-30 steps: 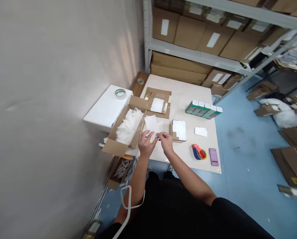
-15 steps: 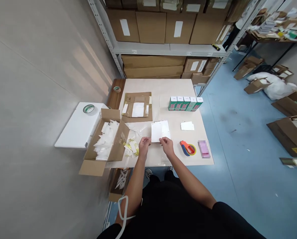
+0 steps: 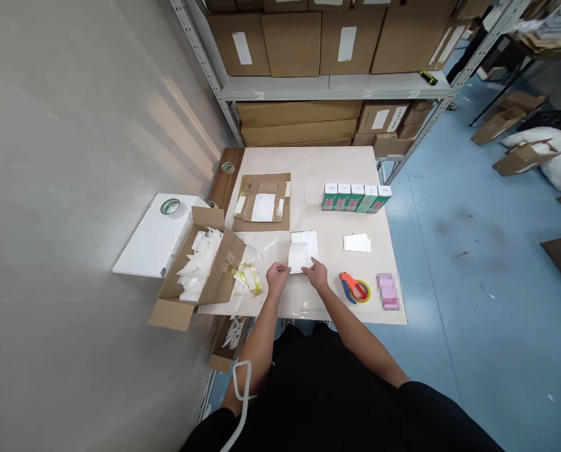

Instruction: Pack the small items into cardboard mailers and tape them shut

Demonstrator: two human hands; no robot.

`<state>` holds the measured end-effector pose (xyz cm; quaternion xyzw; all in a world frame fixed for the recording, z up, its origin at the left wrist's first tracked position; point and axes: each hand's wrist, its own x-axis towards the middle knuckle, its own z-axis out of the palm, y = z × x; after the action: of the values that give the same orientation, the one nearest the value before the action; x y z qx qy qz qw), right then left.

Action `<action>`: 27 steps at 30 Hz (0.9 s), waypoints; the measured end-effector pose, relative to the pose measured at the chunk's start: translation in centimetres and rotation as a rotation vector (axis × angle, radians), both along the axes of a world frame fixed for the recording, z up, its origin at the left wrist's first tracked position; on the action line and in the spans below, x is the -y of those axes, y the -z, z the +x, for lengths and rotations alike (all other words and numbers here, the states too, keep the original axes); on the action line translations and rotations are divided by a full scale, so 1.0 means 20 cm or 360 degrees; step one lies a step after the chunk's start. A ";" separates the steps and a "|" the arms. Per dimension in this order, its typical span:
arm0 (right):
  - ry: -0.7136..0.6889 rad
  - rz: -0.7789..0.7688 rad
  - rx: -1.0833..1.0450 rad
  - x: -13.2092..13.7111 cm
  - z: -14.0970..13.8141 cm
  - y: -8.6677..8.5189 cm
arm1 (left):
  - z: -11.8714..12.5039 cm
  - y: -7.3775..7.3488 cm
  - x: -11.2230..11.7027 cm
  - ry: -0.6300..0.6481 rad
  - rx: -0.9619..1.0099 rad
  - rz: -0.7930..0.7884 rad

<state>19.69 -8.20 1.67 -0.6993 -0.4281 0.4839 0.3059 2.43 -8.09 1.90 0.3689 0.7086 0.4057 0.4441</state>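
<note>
1. Here we are at the bench point(image 3: 337, 164), and the white sheet point(image 3: 297, 255) sits near the middle of its near edge, set back from that edge.
2. Look at the left hand point(image 3: 277, 277): thumb and fingertips together, clamped on the sheet's near-left corner.
3. Over at the near-right corner, the right hand point(image 3: 317, 275) has its index finger pointing in over the paper, thumb down by the near margin. Pinched or merely resting? From up here, I cannot tell.
4. Now the key relation: the sheet lies between the two hands and ahead of them, reaching from the fingertips toward the bench's far edge. Its long axis seems to run that same way, near edge to far edge.
5. Neither hand is clearly nearer; both are right at the paper, one on each side.
6. Beneath it, a white-faced stack point(image 3: 310, 238) shows beyond the sheet's far end and along its right; whether the paper lies flat on it is too small to judge.
7. Out to the flanks: yellow-and-white scraps point(image 3: 250, 280) near the left hand, toward the bench's near-left corner, and an orange-and-blue tool point(image 3: 350, 282) to the right hand's right, toward the near-right corner.
</note>
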 end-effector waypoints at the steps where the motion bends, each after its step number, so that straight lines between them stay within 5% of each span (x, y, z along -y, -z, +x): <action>1: 0.0020 -0.0024 0.0072 -0.01 0.00 0.03 | 0.01 0.03 -0.01 0.0018 -0.0056 -0.0045; 12: 0.0023 -0.0090 0.0591 -0.03 -0.08 0.23 | 0.08 0.30 -0.12 0.0206 -0.0309 -0.0268; 27: -0.0117 -0.0154 0.0817 -0.06 -0.13 0.29 | 0.05 0.35 -0.12 0.0258 -0.0390 -0.0355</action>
<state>17.15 -6.95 -4.18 -0.7968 -0.4933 0.3214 0.1359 3.50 -5.64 -5.15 0.4199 0.7659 0.2394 0.4240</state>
